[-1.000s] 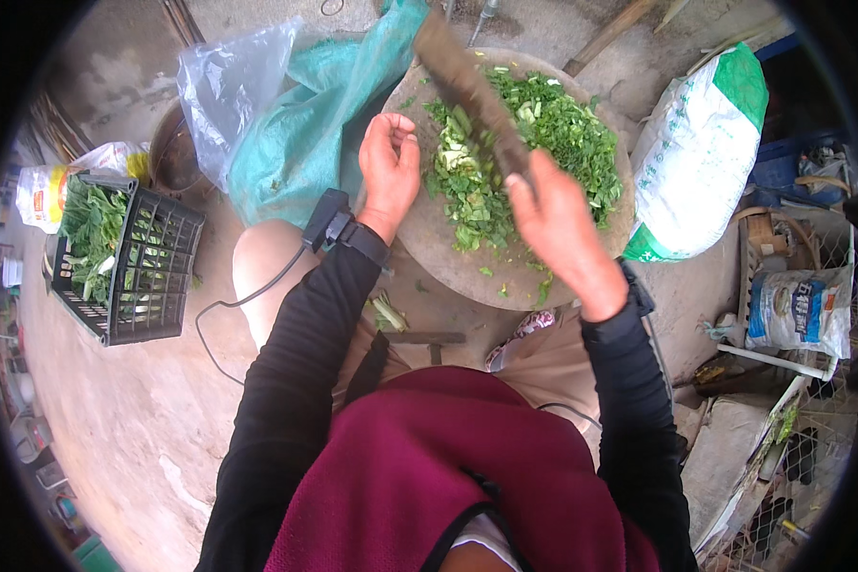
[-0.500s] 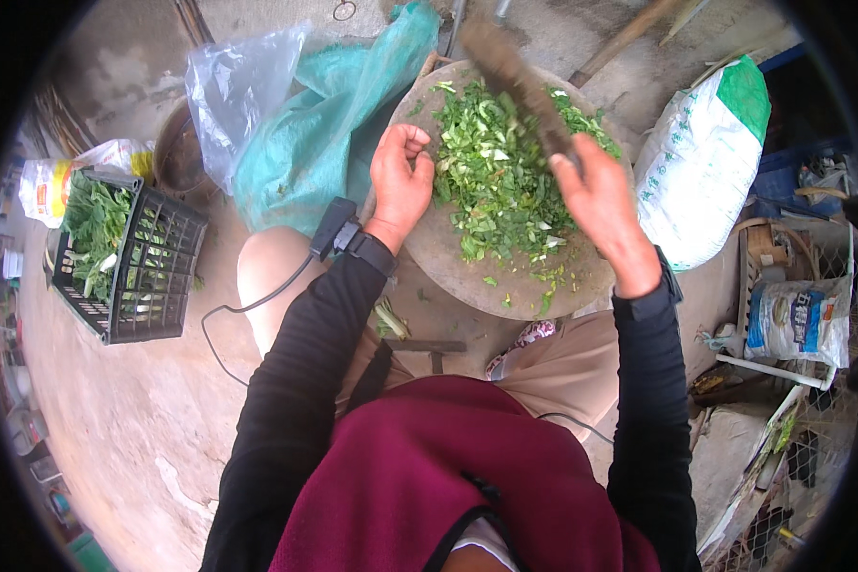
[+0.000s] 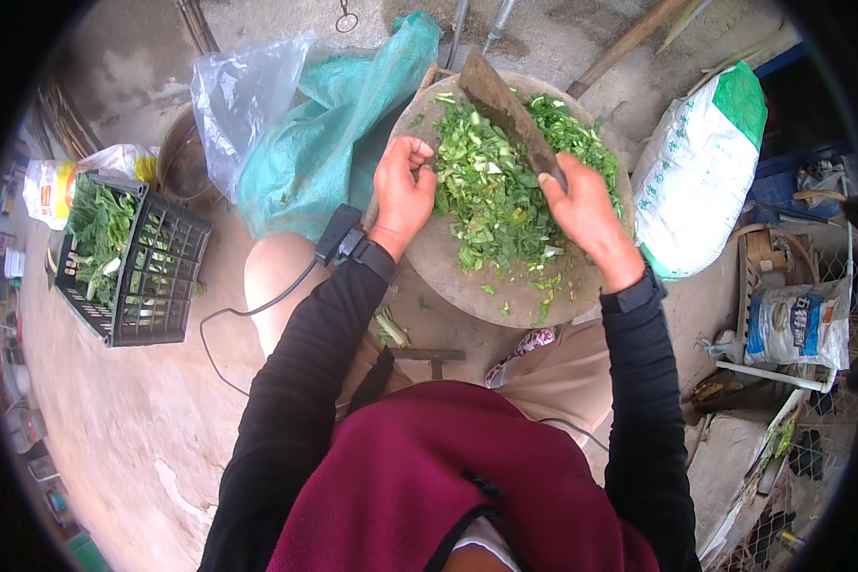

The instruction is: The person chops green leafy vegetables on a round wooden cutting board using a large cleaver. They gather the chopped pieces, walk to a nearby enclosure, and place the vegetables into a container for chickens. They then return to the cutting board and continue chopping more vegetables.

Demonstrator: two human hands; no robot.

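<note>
My right hand [image 3: 583, 210] grips the handle of a cleaver [image 3: 505, 110] with a broad, dark, stained blade. The blade slants away to the upper left, across a heap of chopped leafy greens [image 3: 486, 195]. Under the heap is a round chopping board [image 3: 448, 272], with small green bits scattered towards its near edge. At the board's left edge, my left hand [image 3: 403, 195] is curled with fingers bent in, just beside the greens, and nothing shows in it. My right palm hides most of the handle.
A black plastic crate [image 3: 162, 267] of whole greens stands at the left, near a round bucket [image 3: 186, 157]. Teal sacking [image 3: 300, 167] and a clear plastic bag [image 3: 243, 100] lie left of the board. A white and green sack [image 3: 701, 172] leans at its right.
The cleaver, blurred by motion before, now shows sharply with its blade down at the greens. My right hand has dropped slightly nearer to me; my left hand has barely shifted.
</note>
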